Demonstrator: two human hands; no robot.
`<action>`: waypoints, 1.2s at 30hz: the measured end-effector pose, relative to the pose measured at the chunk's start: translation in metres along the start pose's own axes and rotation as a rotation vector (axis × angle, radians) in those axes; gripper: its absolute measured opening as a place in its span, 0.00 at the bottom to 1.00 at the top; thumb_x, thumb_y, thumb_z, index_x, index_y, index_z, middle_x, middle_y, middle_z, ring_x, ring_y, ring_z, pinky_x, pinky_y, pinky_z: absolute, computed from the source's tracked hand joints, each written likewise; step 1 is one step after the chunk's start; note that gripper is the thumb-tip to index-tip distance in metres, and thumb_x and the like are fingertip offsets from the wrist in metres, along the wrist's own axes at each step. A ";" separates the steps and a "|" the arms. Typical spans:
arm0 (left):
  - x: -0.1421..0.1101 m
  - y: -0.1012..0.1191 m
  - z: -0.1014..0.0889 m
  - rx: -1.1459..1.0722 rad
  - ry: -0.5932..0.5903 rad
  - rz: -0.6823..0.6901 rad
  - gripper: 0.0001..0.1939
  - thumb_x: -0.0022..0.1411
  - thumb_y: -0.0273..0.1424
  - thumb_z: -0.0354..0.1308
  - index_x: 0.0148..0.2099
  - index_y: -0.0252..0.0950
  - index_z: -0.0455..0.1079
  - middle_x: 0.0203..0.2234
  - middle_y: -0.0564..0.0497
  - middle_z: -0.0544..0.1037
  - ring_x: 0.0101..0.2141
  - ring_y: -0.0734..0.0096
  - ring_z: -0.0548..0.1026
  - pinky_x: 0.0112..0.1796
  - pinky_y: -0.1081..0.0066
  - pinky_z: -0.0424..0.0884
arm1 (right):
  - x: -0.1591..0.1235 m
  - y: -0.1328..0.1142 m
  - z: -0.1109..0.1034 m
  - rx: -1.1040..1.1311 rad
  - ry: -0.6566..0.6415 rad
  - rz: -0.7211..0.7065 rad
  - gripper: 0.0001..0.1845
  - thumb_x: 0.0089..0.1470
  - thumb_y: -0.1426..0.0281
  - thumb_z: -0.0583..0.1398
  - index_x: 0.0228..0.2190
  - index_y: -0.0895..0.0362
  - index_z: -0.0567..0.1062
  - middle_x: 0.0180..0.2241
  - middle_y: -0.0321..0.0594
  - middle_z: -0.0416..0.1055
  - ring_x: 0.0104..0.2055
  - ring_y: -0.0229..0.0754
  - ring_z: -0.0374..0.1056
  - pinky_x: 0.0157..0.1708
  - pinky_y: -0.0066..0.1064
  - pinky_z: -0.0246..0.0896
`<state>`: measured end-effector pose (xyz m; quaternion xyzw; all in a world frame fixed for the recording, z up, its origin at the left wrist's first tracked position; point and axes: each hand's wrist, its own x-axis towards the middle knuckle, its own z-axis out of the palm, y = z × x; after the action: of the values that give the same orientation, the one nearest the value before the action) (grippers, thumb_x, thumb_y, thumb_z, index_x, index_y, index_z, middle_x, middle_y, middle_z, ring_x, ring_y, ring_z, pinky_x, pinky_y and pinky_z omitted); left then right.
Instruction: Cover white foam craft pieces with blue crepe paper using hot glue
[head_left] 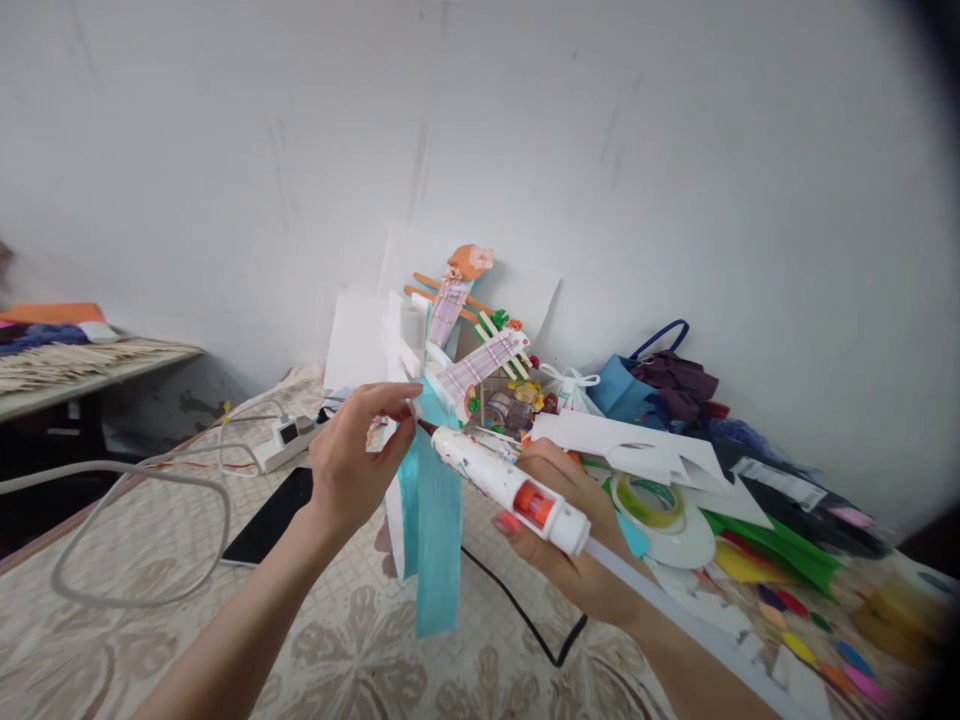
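My left hand (352, 465) is raised over the table, its fingers pinched on the top of a white piece with a teal paper strip (433, 530) hanging down from it. My right hand (559, 540) is wrapped round a white glue gun (510, 485) with an orange switch. The gun's nozzle points left, close to the spot that the left fingers pinch. A glue stick pokes out of the gun's rear toward the lower right.
Behind the hands stands a paper craft model (472, 360) with sticks and woven strips. A tape roll (651, 500), white and coloured paper scraps and a blue bag (637, 385) lie to the right. A power strip (289, 440), grey cable and black phone (270, 515) lie left.
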<state>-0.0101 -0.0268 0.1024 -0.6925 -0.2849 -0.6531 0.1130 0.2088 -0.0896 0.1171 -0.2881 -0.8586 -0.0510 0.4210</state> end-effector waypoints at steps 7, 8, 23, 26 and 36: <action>-0.001 -0.001 0.001 -0.005 -0.010 -0.003 0.17 0.60 0.17 0.58 0.49 0.39 0.71 0.34 0.52 0.78 0.32 0.76 0.76 0.39 0.72 0.71 | 0.002 -0.002 -0.002 0.030 0.037 0.009 0.09 0.64 0.66 0.53 0.31 0.53 0.63 0.29 0.37 0.61 0.31 0.42 0.62 0.28 0.34 0.60; -0.001 -0.001 0.001 -0.004 -0.008 0.000 0.17 0.60 0.17 0.58 0.49 0.39 0.71 0.34 0.52 0.78 0.32 0.76 0.76 0.39 0.72 0.71 | 0.002 -0.002 -0.002 0.036 0.025 0.022 0.09 0.64 0.66 0.53 0.31 0.53 0.63 0.30 0.36 0.61 0.31 0.42 0.62 0.29 0.35 0.61; -0.003 -0.003 0.001 -0.029 -0.014 -0.035 0.17 0.60 0.19 0.59 0.50 0.40 0.70 0.35 0.52 0.79 0.33 0.74 0.76 0.39 0.70 0.72 | -0.001 -0.004 0.000 0.004 0.005 0.020 0.02 0.62 0.69 0.54 0.36 0.52 0.66 0.32 0.39 0.68 0.36 0.45 0.67 0.32 0.35 0.65; -0.003 -0.004 0.001 -0.046 -0.015 -0.041 0.17 0.60 0.19 0.59 0.50 0.41 0.71 0.35 0.51 0.79 0.33 0.74 0.76 0.38 0.70 0.73 | -0.004 -0.004 0.000 0.013 0.007 0.011 0.01 0.62 0.70 0.54 0.37 0.52 0.66 0.33 0.40 0.68 0.38 0.45 0.68 0.34 0.34 0.66; -0.005 -0.005 0.001 -0.054 -0.001 -0.068 0.18 0.60 0.19 0.58 0.50 0.42 0.71 0.35 0.52 0.78 0.34 0.74 0.76 0.38 0.71 0.73 | -0.018 0.005 -0.002 0.070 0.124 0.092 0.05 0.61 0.72 0.55 0.39 0.53 0.68 0.33 0.40 0.65 0.38 0.46 0.64 0.37 0.36 0.64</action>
<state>-0.0122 -0.0231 0.0967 -0.6857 -0.2906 -0.6635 0.0721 0.2212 -0.0941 0.1044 -0.3085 -0.8180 -0.0194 0.4851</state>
